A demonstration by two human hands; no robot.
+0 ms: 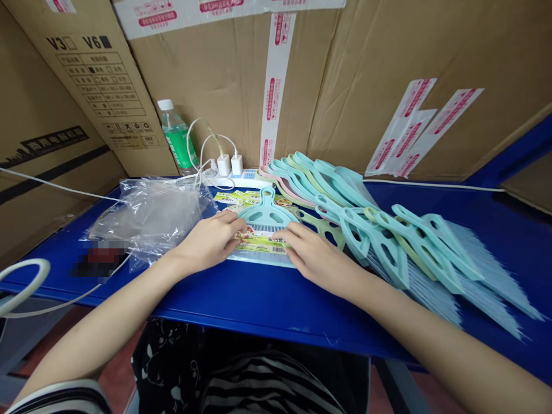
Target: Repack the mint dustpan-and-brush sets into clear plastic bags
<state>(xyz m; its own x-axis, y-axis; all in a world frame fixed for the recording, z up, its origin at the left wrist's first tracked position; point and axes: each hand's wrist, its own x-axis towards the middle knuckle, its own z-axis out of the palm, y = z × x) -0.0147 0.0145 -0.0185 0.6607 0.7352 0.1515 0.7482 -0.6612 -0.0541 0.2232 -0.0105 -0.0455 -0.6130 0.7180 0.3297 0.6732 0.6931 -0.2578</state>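
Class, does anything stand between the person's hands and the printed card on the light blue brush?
Nothing visible does: the left hand and right hand have fingers at opposite ends of the card. Whether anything see-through covers it, I cannot tell. The plastic bags lie aside left, other brushes right.

Between the left hand (213,238) and right hand (317,256): brush (268,199), smooth plastic; label (263,244), glossy, possibly paper (details too small to confirm). Left of the left hand: bags (150,213), thin, shiny, wrinkled plastic film. Right of the right hand: brush handles (390,256), smooth plastic; bristles (487,305), rough. Beneath both: tabletop (241,299), smooth, glossy. Beyond: cardboard (345,75), matt.
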